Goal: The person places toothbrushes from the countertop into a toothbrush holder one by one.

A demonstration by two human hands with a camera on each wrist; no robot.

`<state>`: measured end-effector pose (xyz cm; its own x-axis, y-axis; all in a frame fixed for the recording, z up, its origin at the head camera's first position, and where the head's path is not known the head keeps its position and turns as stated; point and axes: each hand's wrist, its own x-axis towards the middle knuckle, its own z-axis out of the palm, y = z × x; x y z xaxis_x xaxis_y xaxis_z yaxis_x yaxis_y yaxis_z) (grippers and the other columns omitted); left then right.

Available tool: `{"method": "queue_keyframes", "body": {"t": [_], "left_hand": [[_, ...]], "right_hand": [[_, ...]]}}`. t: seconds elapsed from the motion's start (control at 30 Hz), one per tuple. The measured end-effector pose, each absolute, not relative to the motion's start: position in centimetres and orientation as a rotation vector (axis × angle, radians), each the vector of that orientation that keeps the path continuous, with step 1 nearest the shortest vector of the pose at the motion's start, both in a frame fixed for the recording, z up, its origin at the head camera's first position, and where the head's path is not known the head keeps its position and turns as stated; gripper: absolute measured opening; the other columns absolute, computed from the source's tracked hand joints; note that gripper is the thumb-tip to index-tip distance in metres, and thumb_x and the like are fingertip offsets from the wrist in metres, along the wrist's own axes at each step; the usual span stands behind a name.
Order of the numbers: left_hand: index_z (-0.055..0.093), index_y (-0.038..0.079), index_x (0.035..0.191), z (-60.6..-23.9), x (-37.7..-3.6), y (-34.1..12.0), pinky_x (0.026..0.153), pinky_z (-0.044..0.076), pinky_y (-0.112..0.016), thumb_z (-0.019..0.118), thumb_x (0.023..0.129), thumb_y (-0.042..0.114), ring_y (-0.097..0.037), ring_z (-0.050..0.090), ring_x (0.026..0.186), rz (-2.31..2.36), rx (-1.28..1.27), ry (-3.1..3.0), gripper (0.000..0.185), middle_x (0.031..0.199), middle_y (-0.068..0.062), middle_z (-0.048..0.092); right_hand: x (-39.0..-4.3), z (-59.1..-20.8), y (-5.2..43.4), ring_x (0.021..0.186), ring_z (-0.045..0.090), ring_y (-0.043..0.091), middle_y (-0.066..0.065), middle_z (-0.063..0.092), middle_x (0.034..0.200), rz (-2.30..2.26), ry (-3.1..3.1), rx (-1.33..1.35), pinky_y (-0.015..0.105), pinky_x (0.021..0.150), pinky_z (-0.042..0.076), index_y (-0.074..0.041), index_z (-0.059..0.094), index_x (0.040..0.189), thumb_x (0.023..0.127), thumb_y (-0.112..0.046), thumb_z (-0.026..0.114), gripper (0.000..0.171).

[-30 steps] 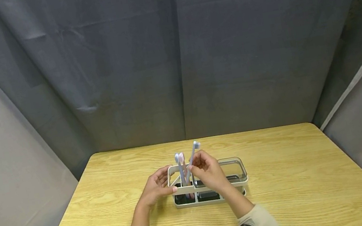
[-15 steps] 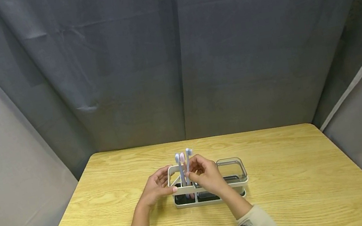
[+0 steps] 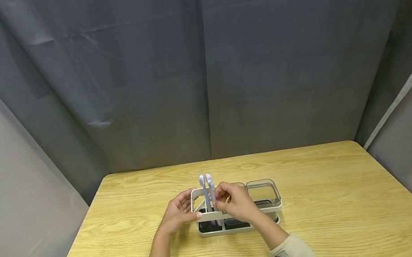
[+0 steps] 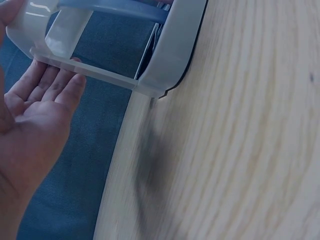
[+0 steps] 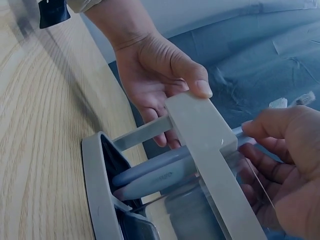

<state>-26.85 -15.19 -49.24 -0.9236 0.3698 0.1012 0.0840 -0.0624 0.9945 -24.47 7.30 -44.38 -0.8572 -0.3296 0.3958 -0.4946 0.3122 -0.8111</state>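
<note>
A white toothbrush holder with a dark base stands on the table. My left hand grips its left end, thumb on the front of the upper frame and fingers behind. My right hand pinches a bluish toothbrush just above the left compartment, its head up and its handle down inside the frame. Beside it a blue toothbrush stands in the same compartment, and a pink toothbrush head shows partly behind the held one. In the left wrist view, my left fingers lie against the holder's white rail.
A clear cup sits in the holder's right end, and another clear cup stands partly behind my right hand. Wood-grained table extends around the holder. Grey curtains hang behind it and at both sides.
The held toothbrush has gone from leaning right to nearly upright and has sunk lower, beside the other two. My right hand has moved slightly left and down; my left hand stays put.
</note>
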Motion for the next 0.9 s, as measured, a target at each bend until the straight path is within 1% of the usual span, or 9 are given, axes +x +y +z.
{"method": "queue_keyframes", "body": {"t": [0.3, 0.47, 0.6, 0.73, 0.9], "left_hand": [[0.042, -0.002, 0.135, -49.4, -26.9, -15.3, 0.107, 0.027, -0.036, 0.079, 0.069, 0.0, -0.032, 0.04, 0.126, 2.102, 0.501, 1.998, 0.076, 0.129, -0.019, 0.049], [0.042, -0.002, 0.135, -49.3, -27.0, -15.4, 0.106, 0.028, -0.034, 0.08, 0.068, 0.0, -0.031, 0.041, 0.125, 2.106, 0.505, 2.004, 0.078, 0.129, -0.019, 0.049], [0.041, -0.002, 0.136, -49.4, -27.1, -15.5, 0.106, 0.028, -0.035, 0.08, 0.068, 0.0, -0.032, 0.04, 0.126, 2.108, 0.51, 1.998, 0.078, 0.13, -0.019, 0.048], [0.039, -0.002, 0.137, -49.4, -26.9, -15.5, 0.107, 0.026, -0.037, 0.078, 0.07, -0.001, -0.034, 0.037, 0.127, 2.087, 0.53, 1.992, 0.078, 0.132, -0.021, 0.046], [0.034, 0.0, 0.141, -49.3, -25.7, -15.8, 0.108, 0.024, -0.038, 0.078, 0.072, 0.001, -0.031, 0.031, 0.131, 2.036, 0.553, 2.067, 0.081, 0.141, -0.02, 0.036]], "right_hand": [[-24.4, -44.3, 7.5, 0.065, 0.054, 0.014, -0.001, 0.057, 0.073, 1.55, -2.469, 0.753, 0.025, 0.053, 0.048, -0.006, 0.06, 0.079, 0.076, 0.003, 0.07, 0.014], [-24.5, -44.1, 7.5, 0.065, 0.051, 0.013, 0.005, 0.054, 0.076, 1.458, -2.513, 0.706, 0.025, 0.054, 0.045, -0.009, 0.058, 0.076, 0.074, -0.001, 0.071, 0.015], [-24.6, -44.1, 7.6, 0.067, 0.05, 0.013, 0.007, 0.054, 0.078, 1.425, -2.542, 0.708, 0.026, 0.055, 0.045, -0.009, 0.058, 0.076, 0.074, -0.003, 0.071, 0.014], [-24.4, -44.1, 8.1, 0.071, 0.052, 0.015, 0.006, 0.057, 0.083, 1.483, -2.551, 0.705, 0.027, 0.059, 0.048, -0.007, 0.06, 0.084, 0.075, -0.002, 0.069, 0.013], [-23.2, -44.0, 10.6, 0.078, 0.056, 0.017, 0.006, 0.059, 0.092, 1.629, -2.476, 0.656, 0.028, 0.067, 0.05, -0.001, 0.061, 0.101, 0.081, -0.003, 0.068, 0.022]]}}
